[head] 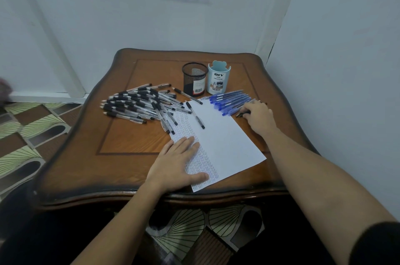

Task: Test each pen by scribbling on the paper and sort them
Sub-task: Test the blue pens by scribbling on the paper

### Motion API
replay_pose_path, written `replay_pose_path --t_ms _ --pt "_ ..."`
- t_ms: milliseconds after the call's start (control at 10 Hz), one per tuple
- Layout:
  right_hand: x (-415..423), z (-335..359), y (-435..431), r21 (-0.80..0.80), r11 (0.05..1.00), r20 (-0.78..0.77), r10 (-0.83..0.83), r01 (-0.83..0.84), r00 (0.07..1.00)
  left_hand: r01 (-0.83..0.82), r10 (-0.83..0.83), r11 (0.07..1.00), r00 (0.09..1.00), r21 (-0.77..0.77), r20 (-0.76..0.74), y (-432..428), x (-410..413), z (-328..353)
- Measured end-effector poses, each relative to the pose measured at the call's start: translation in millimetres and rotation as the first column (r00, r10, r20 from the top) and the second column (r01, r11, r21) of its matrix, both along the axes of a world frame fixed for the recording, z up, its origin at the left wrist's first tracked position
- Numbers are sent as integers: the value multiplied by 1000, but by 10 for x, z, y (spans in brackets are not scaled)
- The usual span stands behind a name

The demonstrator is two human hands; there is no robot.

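left hand — paper; right hand — pen

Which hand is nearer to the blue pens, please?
Right. The right hand, gripping a dark pen, lies beside the blue pens, at their right edge. The left hand presses flat on the paper, well clear of them.

Left grip and right grip bare; both forearms bare as well; a black sleeve bunched high on the right arm, near right corner; dark clothing at the near edge.
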State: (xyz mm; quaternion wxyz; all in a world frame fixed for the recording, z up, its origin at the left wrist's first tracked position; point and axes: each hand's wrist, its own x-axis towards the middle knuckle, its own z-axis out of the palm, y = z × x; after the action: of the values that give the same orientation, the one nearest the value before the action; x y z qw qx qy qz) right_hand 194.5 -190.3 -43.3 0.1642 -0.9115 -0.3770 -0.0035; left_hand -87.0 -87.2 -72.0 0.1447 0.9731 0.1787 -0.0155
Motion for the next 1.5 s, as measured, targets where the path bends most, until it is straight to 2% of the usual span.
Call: replay_pose_path --t_ms 200,300,400,500,600,700,800,900,1000,1100,1200,1300,1500 --pt "19 -39 -47 44 998 -102 52 -48 993 3 -3 1000 1000 -8 4 -12 0 13" --pt "30 -44 -45 47 996 -107 80 -75 991 -2 2 1000 1000 -5 0 -14 2 21" --pt "47 -26 -44 25 992 -59 127 -126 990 -3 3 1000 1000 -3 1 -20 -2 24" --pt "17 47 -42 -12 986 73 164 -164 984 -5 5 1000 1000 -13 2 -19 -8 19" --pt "-120 237 -58 105 979 76 165 -173 983 -2 2 1000 1000 -12 10 -11 -2 16" --pt "-383 442 -132 455 890 -180 125 -30 976 1 -1 1000 1000 -7 10 -11 1 15" --pt "-679 510 -231 625 726 -560 158 289 813 -2 2 1000 1000 1 7 -14 -3 11" --pt "-925 407 -384 552 645 -826 334 528 454 0 0 1000 1000 2 8 -19 -3 8" --pt "-1110 199 -516 518 654 -854 355 551 382 3 -3 1000 1000 -2 6 -25 -7 10" --pt "-1297 88 -582 552 708 -793 284 440 539 4 -4 1000 1000 -14 5 -28 -13 22" --pt "-1438 24 -612 561 781 -703 275 273 656 6 -6 1000 1000 -18 9 -33 -19 34" --pt "-1511 -62 -638 576 790 -669 307 211 677 0 1 1000 1000 -13 11 -38 -16 25" --pt "-1557 -175 -718 590 782 -599 258 200 758 -6 6 1000 1000 -9 11 -36 -11 9"
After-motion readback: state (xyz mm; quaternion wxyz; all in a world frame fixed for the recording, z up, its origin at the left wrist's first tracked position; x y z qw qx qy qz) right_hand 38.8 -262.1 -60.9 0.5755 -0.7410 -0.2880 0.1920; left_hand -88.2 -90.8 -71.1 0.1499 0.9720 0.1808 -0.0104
